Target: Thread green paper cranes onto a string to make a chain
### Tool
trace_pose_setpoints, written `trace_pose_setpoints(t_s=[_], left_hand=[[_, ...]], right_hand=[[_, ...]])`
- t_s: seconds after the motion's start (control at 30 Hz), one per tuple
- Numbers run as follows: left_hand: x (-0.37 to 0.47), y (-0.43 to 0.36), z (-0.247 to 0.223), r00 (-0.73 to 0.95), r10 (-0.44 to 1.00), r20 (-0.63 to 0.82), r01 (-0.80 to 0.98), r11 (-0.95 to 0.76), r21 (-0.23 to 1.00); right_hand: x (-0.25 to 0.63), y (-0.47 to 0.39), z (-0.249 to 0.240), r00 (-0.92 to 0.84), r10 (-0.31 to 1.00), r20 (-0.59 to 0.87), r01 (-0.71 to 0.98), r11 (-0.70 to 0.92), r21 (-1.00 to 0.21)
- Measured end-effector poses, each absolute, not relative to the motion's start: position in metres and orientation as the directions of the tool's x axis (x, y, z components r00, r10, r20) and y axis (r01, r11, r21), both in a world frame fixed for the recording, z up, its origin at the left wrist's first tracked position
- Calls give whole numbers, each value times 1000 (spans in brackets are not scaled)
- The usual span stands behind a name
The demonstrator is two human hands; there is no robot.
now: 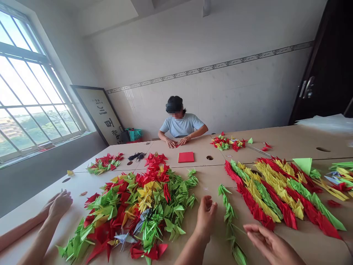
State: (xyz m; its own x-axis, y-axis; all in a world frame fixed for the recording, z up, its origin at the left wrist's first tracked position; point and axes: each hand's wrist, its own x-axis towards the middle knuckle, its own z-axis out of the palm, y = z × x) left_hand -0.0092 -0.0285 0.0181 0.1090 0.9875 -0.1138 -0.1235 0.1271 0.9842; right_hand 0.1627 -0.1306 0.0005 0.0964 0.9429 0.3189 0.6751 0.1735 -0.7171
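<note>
My left hand is raised over the table just left of a strand of green folded paper cranes. Its fingers are curled in, and whatever they may hold is hidden. On the strand's other side is my right hand, its fingers fairly straight and close together. A thin, faint thread runs from the strand to its fingertips, which seem to pinch it. Left of my hands lies a big heap of red, green, yellow and blue paper cranes. Rows of red, yellow and green crane strands lie to the right.
Across the cardboard-coloured table, a person folds red paper. Another person's hands rest at the left edge. A red paper stack, dark cords, smaller crane piles and white sheets also lie on it.
</note>
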Motion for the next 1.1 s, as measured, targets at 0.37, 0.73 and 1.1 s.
trace_pose_setpoints(t_s=[0.37, 0.73, 1.1], left_hand=[[-5, 9, -1, 155, 979, -133, -204, 163, 965], [-4, 13, -5, 154, 973, -170, -348, 214, 913], [-2, 15, 4, 197, 980, -32, -331, 97, 939]], right_hand=[[152, 19, -23, 296, 928, 225, 570, 17, -821], [130, -15, 8, 81, 993, 91, 360, 56, -931], [133, -5, -4, 124, 992, -12, 141, -29, -990]])
